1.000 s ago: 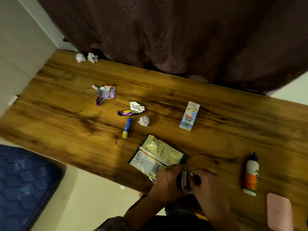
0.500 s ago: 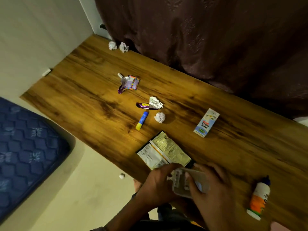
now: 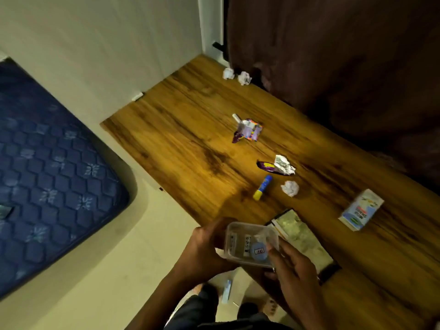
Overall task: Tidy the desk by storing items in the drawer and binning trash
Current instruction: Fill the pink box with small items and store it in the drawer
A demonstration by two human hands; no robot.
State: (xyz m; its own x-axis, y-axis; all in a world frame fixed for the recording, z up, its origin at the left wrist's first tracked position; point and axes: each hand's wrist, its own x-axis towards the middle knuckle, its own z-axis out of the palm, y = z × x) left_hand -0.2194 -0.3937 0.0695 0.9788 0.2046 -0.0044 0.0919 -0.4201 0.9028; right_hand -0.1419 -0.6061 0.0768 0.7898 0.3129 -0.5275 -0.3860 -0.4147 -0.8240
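Observation:
Both hands hold a small clear plastic box [image 3: 250,244] with small items inside, off the wooden desk's [image 3: 190,144] front edge. My left hand [image 3: 204,248] grips its left side and my right hand [image 3: 292,279] grips its right side from below. On the desk lie a blue and yellow glue stick [image 3: 262,188], a green and white packet [image 3: 300,232], a small light blue carton [image 3: 360,210], purple wrappers [image 3: 248,131] [image 3: 267,166] with crumpled foil [image 3: 284,164], and a paper ball [image 3: 290,188].
Two more paper balls [image 3: 228,73] [image 3: 244,78] sit at the desk's far corner by a dark curtain [image 3: 333,55]. A blue mattress [image 3: 47,175] lies to the left across a pale floor [image 3: 123,270]. A light blue item [image 3: 226,291] lies on the floor near my feet.
The view has swung left and down, so the glue bottle and pink item at the right left the view. Both hands lifted the clear box off the desk's front edge toward me.

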